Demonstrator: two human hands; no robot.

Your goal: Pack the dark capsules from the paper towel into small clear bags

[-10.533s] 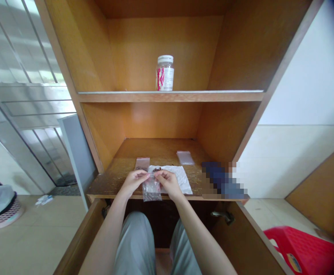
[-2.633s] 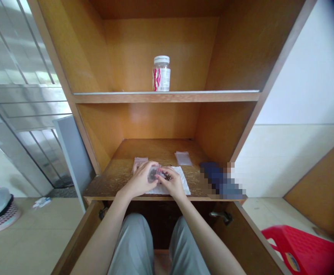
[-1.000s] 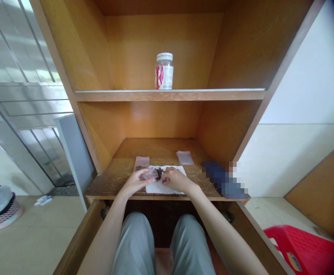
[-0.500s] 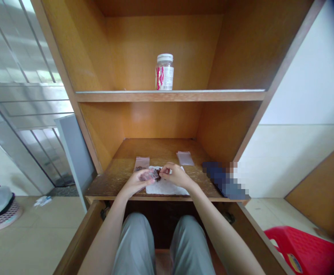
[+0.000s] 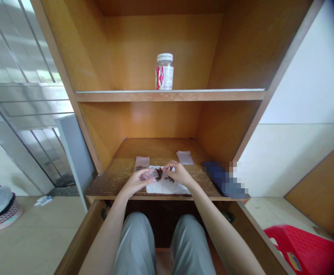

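Note:
My left hand [image 5: 133, 183] is closed around a small clear plastic bag [image 5: 147, 175], whose opening is turned toward the right. Just beside that opening lies a heap of small dark reddish-brown pieces [image 5: 159, 174], on a white paper sheet [image 5: 167, 188]. Over the sheet, my right hand [image 5: 180, 175] has its thumb and fingertips pinched together near the heap. Whatever sits between those fingertips is too small to make out. A few more dark pieces [image 5: 169, 178] lie under the right hand.
Behind my left hand lies a zip bag with dark contents [image 5: 142, 163]. Clear zip bags [image 5: 185, 157] rest farther back on the right. A dark blue item [image 5: 220, 176], partly pixelated, lies at the right edge. A white-lidded jar [image 5: 164, 72] stands on the upper shelf [image 5: 169, 96].
My right hand has moved slightly to the right, away from the plastic bag's opening, uncovering more dark pieces on the sheet. My left hand stays nearly in place.

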